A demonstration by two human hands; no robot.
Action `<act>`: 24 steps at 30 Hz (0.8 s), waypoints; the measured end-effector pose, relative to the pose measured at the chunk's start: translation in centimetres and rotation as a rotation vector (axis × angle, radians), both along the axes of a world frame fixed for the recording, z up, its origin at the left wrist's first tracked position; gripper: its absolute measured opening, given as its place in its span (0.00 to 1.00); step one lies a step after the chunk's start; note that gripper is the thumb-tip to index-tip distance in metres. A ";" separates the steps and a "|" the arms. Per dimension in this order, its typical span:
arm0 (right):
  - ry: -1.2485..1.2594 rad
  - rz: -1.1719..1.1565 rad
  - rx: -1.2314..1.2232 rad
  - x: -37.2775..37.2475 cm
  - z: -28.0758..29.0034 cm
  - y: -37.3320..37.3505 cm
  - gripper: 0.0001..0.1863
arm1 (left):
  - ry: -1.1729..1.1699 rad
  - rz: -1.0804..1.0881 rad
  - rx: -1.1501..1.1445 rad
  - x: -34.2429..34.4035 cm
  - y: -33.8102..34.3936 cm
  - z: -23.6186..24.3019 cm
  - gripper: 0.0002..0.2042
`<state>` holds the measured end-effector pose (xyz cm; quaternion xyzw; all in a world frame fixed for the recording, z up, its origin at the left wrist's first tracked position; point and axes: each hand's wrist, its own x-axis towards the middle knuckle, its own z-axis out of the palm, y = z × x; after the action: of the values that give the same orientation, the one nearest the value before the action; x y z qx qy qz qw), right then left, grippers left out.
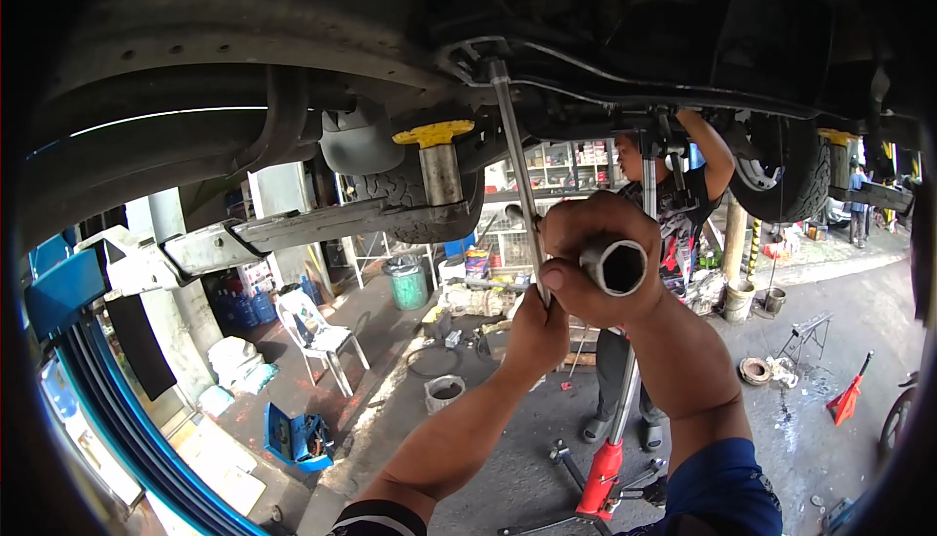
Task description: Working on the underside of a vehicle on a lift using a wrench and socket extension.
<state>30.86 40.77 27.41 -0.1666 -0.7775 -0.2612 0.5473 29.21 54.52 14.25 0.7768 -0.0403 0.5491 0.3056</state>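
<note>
Overhead is a vehicle's dark underside (293, 38), raised on a lift. A long steel bar (517, 155) runs from it down to my hands, its top end meeting the underside near a bracket. My left hand (539, 331) is closed around the bar's lower end. Just above and to the right, my right hand (576, 228) grips a metal pipe (592, 261), whose hollow end faces me. A short rounded metal end (514, 212) shows beside the bar, left of my right hand. How pipe and bar join is hidden by my fingers.
A co-worker (698, 204) stands ahead with a raised arm under the vehicle, beside a red jack (602, 477) with a tall post. At left is a lift arm (293, 228) with a yellow pad. A white chair (322, 336), blue toolbox (296, 435) and bucket (445, 393) stand below.
</note>
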 end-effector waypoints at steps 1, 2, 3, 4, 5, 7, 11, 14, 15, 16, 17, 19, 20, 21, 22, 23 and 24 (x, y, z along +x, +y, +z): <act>0.012 -0.012 -0.031 0.3 -0.5 -0.2 0.12 | 0.034 -0.019 -0.030 -0.1 -0.3 -0.4 0.13; 0.023 -0.021 -0.062 0.1 -0.9 -0.4 0.12 | 0.066 -0.036 -0.060 -0.4 -0.7 -0.8 0.13; -0.019 -0.024 0.005 -0.3 -1.5 -0.7 0.12 | 0.014 -0.038 0.016 -0.8 -1.2 -1.2 0.14; -0.028 -0.031 0.006 -0.5 -1.3 -0.9 0.12 | 0.006 -0.044 0.017 -0.7 -1.1 -1.4 0.14; -0.093 -0.003 0.009 -0.9 -1.3 -1.2 0.12 | 0.047 -0.115 -0.025 -0.9 -0.9 -1.9 0.14; -0.176 0.046 0.007 -1.5 -1.2 -1.2 0.12 | 0.077 -0.247 -0.081 -0.9 -0.1 -2.4 0.13; -0.110 0.063 0.042 -2.2 -0.8 -1.1 0.13 | 0.073 -0.138 -0.113 -2.6 -2.4 -0.8 0.13; -0.138 0.012 0.063 -2.8 -0.3 -1.0 0.14 | -0.048 -0.259 -0.151 -2.7 -2.3 -0.5 0.12; -0.167 -0.037 0.035 -3.4 0.1 -1.5 0.13 | -0.053 -0.254 -0.149 -2.5 -1.6 -0.8 0.12; -0.172 -0.031 0.036 -3.5 0.0 -1.4 0.13 | -0.095 -0.112 0.055 -1.9 -0.4 -1.3 0.11; -0.092 0.020 0.041 -3.0 -0.4 -1.5 0.15 | -0.131 0.021 0.258 -1.5 0.1 -1.5 0.10; 0.101 0.104 0.019 0.4 -1.7 -1.8 0.16 | 0.024 -0.056 -0.007 -2.7 -1.6 0.0 0.10; 0.099 0.345 0.053 1.0 -1.2 -1.1 0.17 | 0.176 -0.104 -0.283 -3.5 -2.4 0.9 0.10; 0.143 0.349 0.044 1.4 -1.3 -1.2 0.18 | 0.150 -0.134 -0.307 -4.0 -3.4 1.6 0.10; 0.187 0.352 0.034 2.0 -1.4 -1.6 0.19 | 0.151 -0.133 -0.310 -3.7 -3.4 1.3 0.10; 0.188 0.347 0.038 2.3 -1.3 -1.9 0.19 | 0.123 -0.151 -0.302 -3.2 -3.4 1.2 0.10; 0.354 0.375 0.108 2.6 -1.3 -2.2 0.19 | 0.095 -0.168 -0.295 -3.0 -3.3 1.0 0.10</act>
<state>33.41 38.52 26.11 -0.0330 -0.6719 -0.1633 0.7217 26.23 51.17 15.28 0.7425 -0.0096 0.4844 0.4625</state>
